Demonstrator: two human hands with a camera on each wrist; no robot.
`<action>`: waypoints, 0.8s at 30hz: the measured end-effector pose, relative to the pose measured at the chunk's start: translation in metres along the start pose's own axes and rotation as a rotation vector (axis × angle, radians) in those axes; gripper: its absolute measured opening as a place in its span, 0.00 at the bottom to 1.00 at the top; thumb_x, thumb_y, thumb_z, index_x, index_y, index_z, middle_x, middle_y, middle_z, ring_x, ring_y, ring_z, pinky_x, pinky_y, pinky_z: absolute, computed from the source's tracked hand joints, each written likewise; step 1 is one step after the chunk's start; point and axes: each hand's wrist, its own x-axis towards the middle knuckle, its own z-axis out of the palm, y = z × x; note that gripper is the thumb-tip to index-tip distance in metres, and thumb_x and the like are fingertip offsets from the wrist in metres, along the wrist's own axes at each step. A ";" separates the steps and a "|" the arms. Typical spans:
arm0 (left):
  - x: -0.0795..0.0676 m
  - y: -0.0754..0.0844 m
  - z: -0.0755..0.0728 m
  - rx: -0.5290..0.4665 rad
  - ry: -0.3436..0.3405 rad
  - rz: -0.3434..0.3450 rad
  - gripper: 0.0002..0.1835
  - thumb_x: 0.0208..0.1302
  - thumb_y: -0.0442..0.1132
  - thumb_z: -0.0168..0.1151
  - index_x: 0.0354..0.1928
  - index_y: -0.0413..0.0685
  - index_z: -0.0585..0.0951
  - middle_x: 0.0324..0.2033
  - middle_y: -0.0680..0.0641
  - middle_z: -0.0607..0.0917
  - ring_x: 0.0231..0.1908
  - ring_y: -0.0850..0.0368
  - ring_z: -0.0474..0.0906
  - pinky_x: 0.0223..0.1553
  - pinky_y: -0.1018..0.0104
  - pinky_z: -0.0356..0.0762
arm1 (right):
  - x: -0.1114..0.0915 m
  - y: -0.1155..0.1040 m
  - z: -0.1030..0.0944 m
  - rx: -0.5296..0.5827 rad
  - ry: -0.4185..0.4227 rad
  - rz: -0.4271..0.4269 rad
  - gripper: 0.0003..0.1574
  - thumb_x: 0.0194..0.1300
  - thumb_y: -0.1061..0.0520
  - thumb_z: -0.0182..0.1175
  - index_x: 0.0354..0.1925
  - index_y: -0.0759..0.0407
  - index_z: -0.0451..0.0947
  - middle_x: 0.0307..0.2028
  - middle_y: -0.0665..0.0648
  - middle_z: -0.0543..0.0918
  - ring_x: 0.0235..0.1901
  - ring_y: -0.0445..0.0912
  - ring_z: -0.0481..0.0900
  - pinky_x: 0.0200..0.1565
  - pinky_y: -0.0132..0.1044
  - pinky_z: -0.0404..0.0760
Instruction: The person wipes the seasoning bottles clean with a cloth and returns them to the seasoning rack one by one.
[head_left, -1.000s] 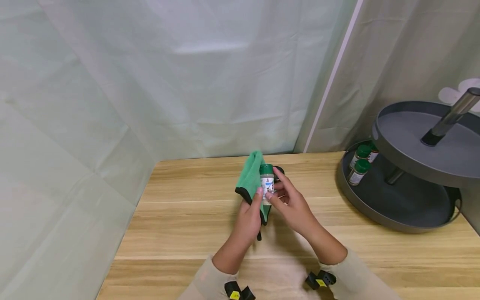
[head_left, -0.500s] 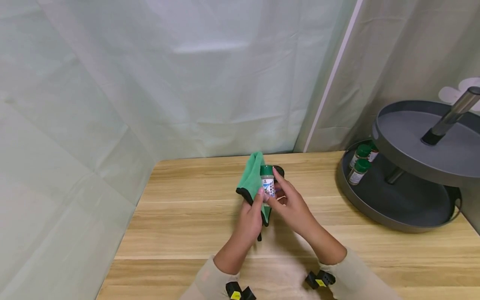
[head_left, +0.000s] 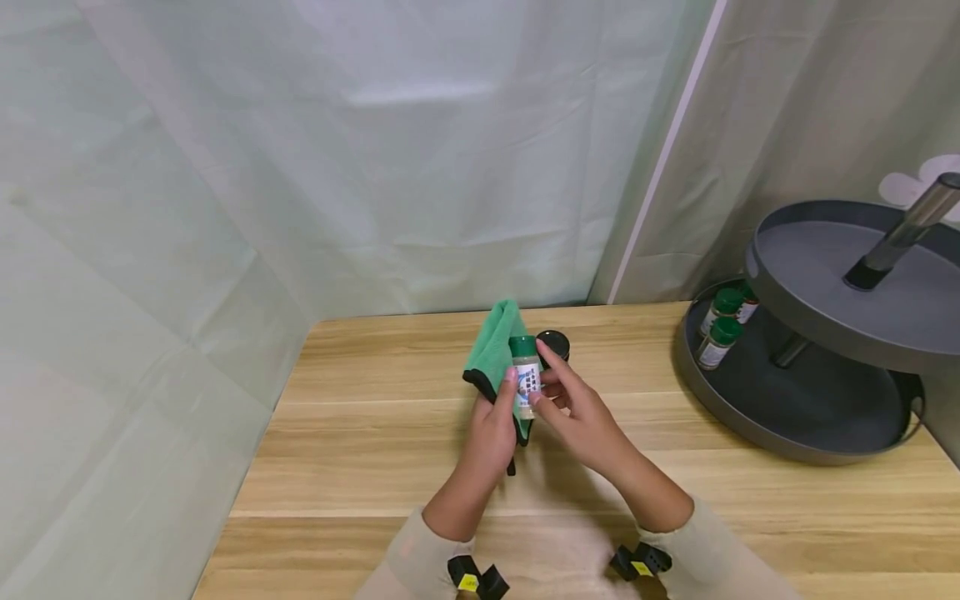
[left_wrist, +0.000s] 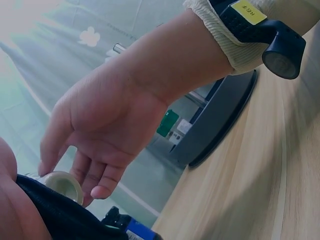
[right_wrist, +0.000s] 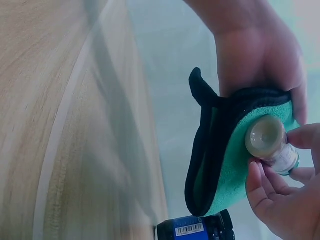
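A small spice jar (head_left: 527,382) with a green cap and a white printed label stands nearly upright between both hands in the head view. My right hand (head_left: 585,421) pinches it from the right, thumb low on the label and index finger up by the cap. My left hand (head_left: 489,437) holds a folded green cloth (head_left: 491,346) with black edging behind the jar, its thumb at the label's left side. From the right wrist, the jar's pale base (right_wrist: 265,136) lies against the cloth's green face. In the left wrist view, dark cloth edging (left_wrist: 65,210) partly covers the jar.
Behind the hands stands a jar with a black lid (head_left: 553,342); its blue label (right_wrist: 190,230) shows from the right wrist. A grey two-tier tray (head_left: 757,442) stands right on the wooden table (head_left: 360,467), with several green-capped spice jars (head_left: 718,343) on its lower tier.
The spice jar has turned, bringing different label print to the front. Both hands, cloth and jar have shifted slightly left, uncovering more of the black lid behind.
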 end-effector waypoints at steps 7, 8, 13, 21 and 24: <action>-0.003 0.003 0.003 0.027 -0.009 -0.024 0.35 0.76 0.67 0.40 0.73 0.54 0.65 0.63 0.49 0.77 0.63 0.55 0.71 0.70 0.54 0.65 | 0.002 0.002 -0.001 0.042 0.042 0.021 0.44 0.73 0.53 0.62 0.78 0.36 0.53 0.53 0.57 0.81 0.48 0.48 0.81 0.47 0.35 0.81; -0.004 0.003 0.004 0.034 -0.010 -0.028 0.35 0.76 0.67 0.40 0.73 0.54 0.65 0.63 0.48 0.77 0.64 0.54 0.71 0.71 0.54 0.65 | 0.002 0.002 -0.002 0.048 0.051 0.026 0.45 0.72 0.53 0.62 0.78 0.37 0.53 0.53 0.58 0.81 0.48 0.49 0.81 0.47 0.35 0.81; -0.006 0.002 0.008 0.077 -0.014 -0.029 0.35 0.77 0.66 0.41 0.74 0.50 0.64 0.67 0.47 0.75 0.69 0.53 0.67 0.74 0.50 0.61 | 0.005 0.005 -0.004 0.090 0.104 0.074 0.45 0.71 0.55 0.64 0.78 0.44 0.55 0.53 0.61 0.80 0.49 0.50 0.79 0.48 0.34 0.81; -0.008 0.001 0.014 0.068 -0.042 0.002 0.32 0.79 0.61 0.43 0.73 0.47 0.66 0.67 0.48 0.75 0.70 0.55 0.67 0.75 0.51 0.61 | 0.007 0.005 -0.006 0.139 0.148 0.142 0.41 0.70 0.57 0.64 0.76 0.54 0.60 0.54 0.63 0.76 0.50 0.49 0.76 0.48 0.29 0.79; -0.008 0.001 0.015 0.059 -0.030 0.011 0.32 0.79 0.60 0.43 0.72 0.47 0.66 0.66 0.47 0.76 0.69 0.54 0.68 0.75 0.51 0.62 | 0.006 0.005 -0.004 0.121 0.137 0.137 0.38 0.69 0.58 0.65 0.72 0.59 0.63 0.53 0.63 0.76 0.50 0.49 0.76 0.47 0.29 0.79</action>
